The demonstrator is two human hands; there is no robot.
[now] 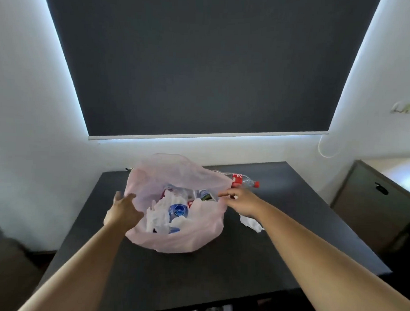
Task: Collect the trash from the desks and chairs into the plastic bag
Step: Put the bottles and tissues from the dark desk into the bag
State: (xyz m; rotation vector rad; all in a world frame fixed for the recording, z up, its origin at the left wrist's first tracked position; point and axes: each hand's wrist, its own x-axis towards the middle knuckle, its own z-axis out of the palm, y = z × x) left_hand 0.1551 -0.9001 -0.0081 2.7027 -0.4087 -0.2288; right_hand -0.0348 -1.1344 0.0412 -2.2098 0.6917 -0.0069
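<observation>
**Bag Half Full, Two Pieces Left on the Tabletop**

Your two hands frame the mouth of the pink plastic bag (173, 240), which stands slumped open near the middle of the dark tabletop (195, 283). Your left hand (123, 209) lies against the bag's left rim with its fingers spread and fairly straight. Your right hand (242, 203) reaches to the right rim with fingers pointing at the opening. Whether it pinches the plastic or only touches it cannot be told from this view. Neither hand carries any trash.

Much of the collecting looks done. Inside the bag you can see a clear water bottle (178, 210) with a blue round label, crumpled white wrappers (157, 214) and at least one more bottle toward the far side.

Two items lie outside it. A clear cola bottle (243, 181) with a red label and cap lies on its side just behind the bag's right rim, beyond your right hand. A crumpled white tissue (251, 223) sits on the tabletop just right of the bag, partly under your right forearm. A small dark object at the tabletop's far left corner is too small to identify.

No chair or second desk shows here, so how much is left there cannot be judged.
</observation>
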